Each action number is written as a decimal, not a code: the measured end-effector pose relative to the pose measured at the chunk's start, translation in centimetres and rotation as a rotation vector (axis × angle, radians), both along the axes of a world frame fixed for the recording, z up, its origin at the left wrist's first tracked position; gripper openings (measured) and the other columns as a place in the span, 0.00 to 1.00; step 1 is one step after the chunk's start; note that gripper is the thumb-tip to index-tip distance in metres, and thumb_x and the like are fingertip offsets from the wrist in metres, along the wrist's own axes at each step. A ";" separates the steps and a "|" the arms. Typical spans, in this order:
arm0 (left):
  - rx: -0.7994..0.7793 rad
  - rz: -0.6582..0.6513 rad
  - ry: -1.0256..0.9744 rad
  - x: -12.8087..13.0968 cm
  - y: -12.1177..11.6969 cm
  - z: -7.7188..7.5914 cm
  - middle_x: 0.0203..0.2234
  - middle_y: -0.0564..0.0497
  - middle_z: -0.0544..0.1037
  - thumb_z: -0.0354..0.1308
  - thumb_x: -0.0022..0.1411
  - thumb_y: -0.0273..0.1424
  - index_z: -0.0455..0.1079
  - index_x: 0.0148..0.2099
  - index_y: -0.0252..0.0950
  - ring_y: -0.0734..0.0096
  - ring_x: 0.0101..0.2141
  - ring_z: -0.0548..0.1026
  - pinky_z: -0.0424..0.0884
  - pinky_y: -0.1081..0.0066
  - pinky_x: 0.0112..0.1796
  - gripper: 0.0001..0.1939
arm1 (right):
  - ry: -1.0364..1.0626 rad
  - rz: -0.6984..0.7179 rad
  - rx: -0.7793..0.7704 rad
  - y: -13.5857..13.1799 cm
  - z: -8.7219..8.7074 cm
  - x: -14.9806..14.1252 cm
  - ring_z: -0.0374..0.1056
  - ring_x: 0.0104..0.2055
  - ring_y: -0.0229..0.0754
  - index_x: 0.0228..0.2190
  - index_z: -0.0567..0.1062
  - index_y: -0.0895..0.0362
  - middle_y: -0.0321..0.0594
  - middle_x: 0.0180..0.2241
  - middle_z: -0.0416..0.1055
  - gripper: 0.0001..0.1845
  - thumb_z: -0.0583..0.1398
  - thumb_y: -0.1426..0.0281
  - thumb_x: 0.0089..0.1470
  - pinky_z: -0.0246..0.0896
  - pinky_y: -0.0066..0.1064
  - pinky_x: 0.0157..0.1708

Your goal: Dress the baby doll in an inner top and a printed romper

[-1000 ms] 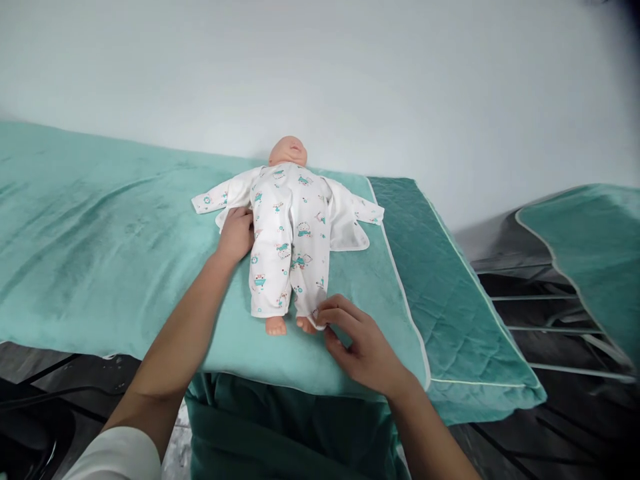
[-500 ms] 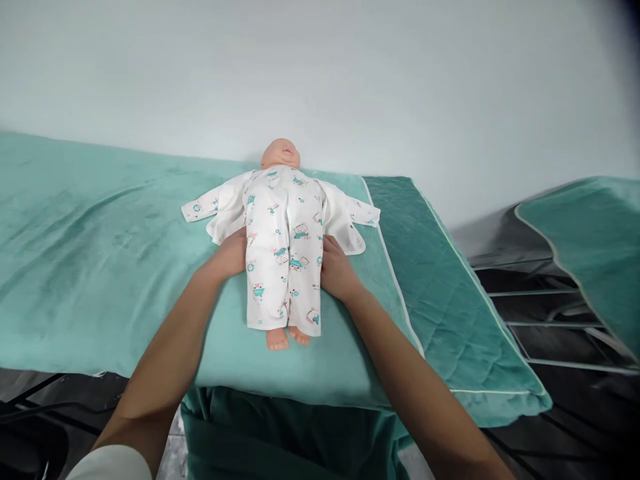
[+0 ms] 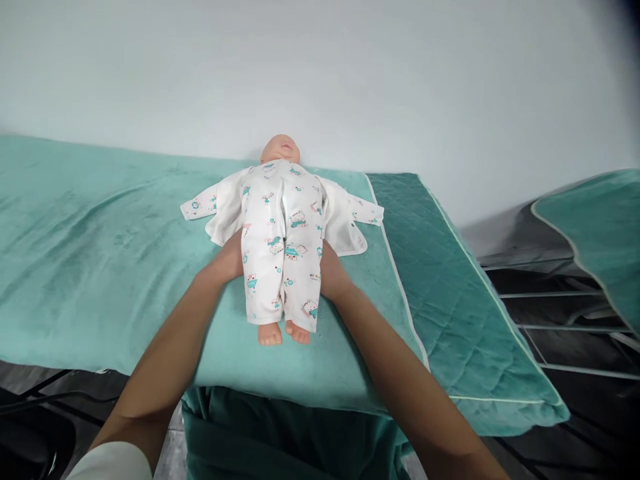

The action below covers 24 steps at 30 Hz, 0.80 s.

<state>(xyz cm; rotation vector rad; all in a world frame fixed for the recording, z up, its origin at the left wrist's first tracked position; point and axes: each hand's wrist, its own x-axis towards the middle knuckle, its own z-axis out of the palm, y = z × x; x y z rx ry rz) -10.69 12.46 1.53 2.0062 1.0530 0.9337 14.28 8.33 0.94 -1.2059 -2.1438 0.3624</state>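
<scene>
A baby doll [image 3: 280, 149] lies on its back on the light green cover, its bare feet [image 3: 271, 334] towards me. White printed trousers [image 3: 283, 243] spread over its body from the neck to the ankles. Its white jacket [image 3: 345, 227] lies open at both sides, with the sleeves stretched outwards. My left hand [image 3: 231, 257] presses against the left side of the trousers at hip height, its fingers hidden behind the cloth. My right hand [image 3: 333, 272] is at the opposite side, its fingers also tucked out of sight beneath the trousers or the doll.
The light green cover [image 3: 125, 267] runs off to the left. A darker quilted mat [image 3: 450, 300] shows at the right end of the bed. Beyond a gap with metal bars [image 3: 555, 295] is another green-covered surface [image 3: 600, 227]. A white wall [image 3: 320, 73] rises behind the doll.
My right hand has slid further under the trousers, so its fingers no longer show. The trouser legs and feet have shifted slightly to the left. The view has moved a little.
</scene>
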 end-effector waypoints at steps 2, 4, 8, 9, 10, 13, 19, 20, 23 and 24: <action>0.002 0.019 -0.016 0.2 -0.1 0.3 0.58 0.43 0.77 0.69 0.54 0.45 0.76 0.52 0.42 0.41 0.62 0.70 0.63 0.48 0.66 0.25 | -0.031 -0.024 0.012 0.0 0.0 -0.2 0.66 0.61 0.63 0.55 0.75 0.55 0.53 0.55 0.75 0.23 0.61 0.63 0.59 0.59 0.57 0.63; 0.005 0.034 -0.039 0.4 -0.2 0.4 0.57 0.43 0.78 0.69 0.54 0.45 0.76 0.51 0.41 0.42 0.61 0.71 0.65 0.50 0.66 0.24 | -0.036 -0.067 0.006 0.1 -0.1 -0.4 0.66 0.62 0.62 0.55 0.75 0.53 0.52 0.56 0.75 0.23 0.61 0.65 0.58 0.60 0.57 0.63; 0.011 0.050 -0.002 0.5 -0.3 0.7 0.60 0.43 0.76 0.66 0.57 0.47 0.76 0.53 0.40 0.43 0.61 0.72 0.65 0.50 0.65 0.25 | -0.056 -0.099 0.019 0.2 -0.3 -0.7 0.69 0.59 0.60 0.52 0.76 0.52 0.49 0.54 0.77 0.20 0.61 0.65 0.59 0.64 0.55 0.62; 0.014 0.048 0.026 0.5 -0.3 0.8 0.60 0.43 0.76 0.65 0.58 0.47 0.75 0.54 0.40 0.43 0.61 0.72 0.66 0.51 0.65 0.25 | -0.064 -0.095 0.025 0.2 -0.3 -0.6 0.70 0.58 0.60 0.52 0.77 0.52 0.50 0.53 0.77 0.19 0.60 0.65 0.60 0.65 0.55 0.61; 0.020 0.044 0.056 0.5 -0.3 0.9 0.60 0.43 0.76 0.64 0.59 0.47 0.75 0.55 0.39 0.44 0.61 0.72 0.67 0.51 0.64 0.26 | -0.069 -0.085 0.029 0.1 -0.3 -0.5 0.71 0.57 0.60 0.52 0.77 0.53 0.50 0.52 0.78 0.19 0.60 0.64 0.60 0.66 0.54 0.59; 0.066 0.023 0.127 0.5 -0.3 1.1 0.59 0.44 0.77 0.61 0.61 0.47 0.74 0.57 0.39 0.46 0.60 0.73 0.71 0.55 0.62 0.26 | -0.088 0.009 0.049 -0.1 -0.4 0.0 0.73 0.55 0.58 0.51 0.77 0.53 0.49 0.50 0.79 0.19 0.60 0.62 0.60 0.71 0.51 0.55; 0.203 0.038 0.199 0.3 0.0 1.1 0.57 0.44 0.78 0.56 0.66 0.41 0.74 0.58 0.38 0.47 0.59 0.73 0.70 0.56 0.61 0.22 | -0.114 0.158 0.176 -0.1 -0.4 0.4 0.74 0.54 0.58 0.49 0.78 0.57 0.53 0.50 0.79 0.19 0.57 0.61 0.62 0.72 0.50 0.53; 0.209 0.047 0.226 0.1 0.0 1.1 0.55 0.44 0.79 0.57 0.66 0.40 0.75 0.56 0.38 0.46 0.58 0.75 0.71 0.56 0.60 0.20 | -0.117 0.161 0.191 -0.1 -0.3 0.4 0.74 0.54 0.58 0.49 0.78 0.58 0.53 0.50 0.79 0.20 0.57 0.61 0.62 0.72 0.50 0.53; 0.205 0.018 0.351 -0.8 -0.2 1.4 0.45 0.42 0.83 0.58 0.63 0.36 0.78 0.46 0.36 0.49 0.49 0.80 0.74 0.56 0.54 0.14 | -0.117 0.172 0.229 -0.1 -0.3 0.5 0.74 0.55 0.58 0.50 0.78 0.59 0.54 0.51 0.79 0.20 0.56 0.62 0.63 0.72 0.49 0.54; 0.200 -0.016 0.395 -1.2 -0.4 1.6 0.43 0.42 0.83 0.57 0.62 0.34 0.79 0.44 0.36 0.50 0.47 0.80 0.75 0.56 0.52 0.12 | -0.107 0.176 0.239 -0.1 -0.3 0.6 0.74 0.55 0.58 0.50 0.78 0.59 0.54 0.51 0.79 0.21 0.56 0.61 0.63 0.72 0.49 0.54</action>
